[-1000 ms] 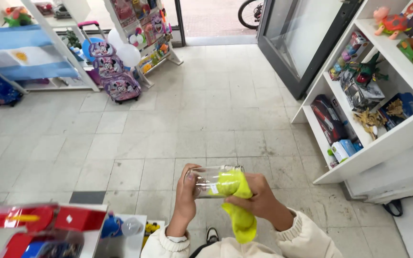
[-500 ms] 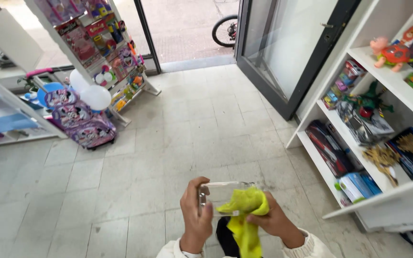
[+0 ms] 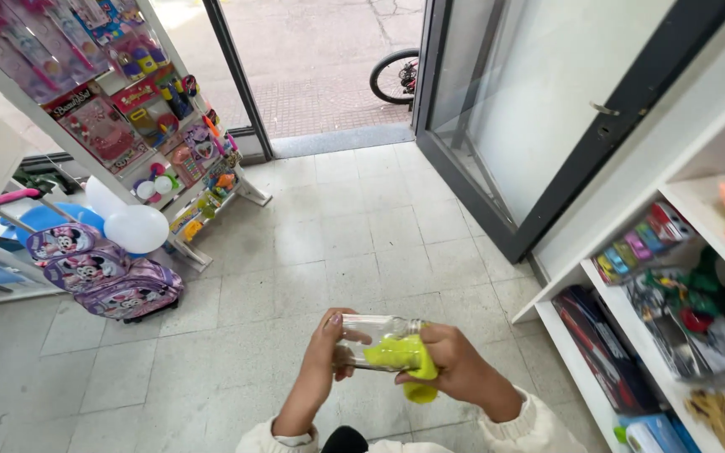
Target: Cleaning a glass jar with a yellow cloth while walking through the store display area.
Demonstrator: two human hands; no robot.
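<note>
My left hand (image 3: 322, 356) grips one end of a clear plastic package (image 3: 372, 337) held sideways at waist height. My right hand (image 3: 456, 366) holds a bright yellow cloth (image 3: 403, 359) pressed against the package's lower side and right end. Both hands are low in the head view, over a pale tiled floor (image 3: 329, 243). The contents of the package cannot be made out.
A white shelf unit (image 3: 706, 210) with toys stands at the right. A slanted toy rack (image 3: 119, 109), white balloons (image 3: 132, 225) and purple backpacks (image 3: 115, 281) are at the left. An open glass door (image 3: 539, 109) leads out to a pavement with a bicycle wheel (image 3: 394, 75).
The view has swung right and toward the doorway. The yellow cloth, which hung down below my hands before, is now bunched against the package. Both hands keep their hold.
</note>
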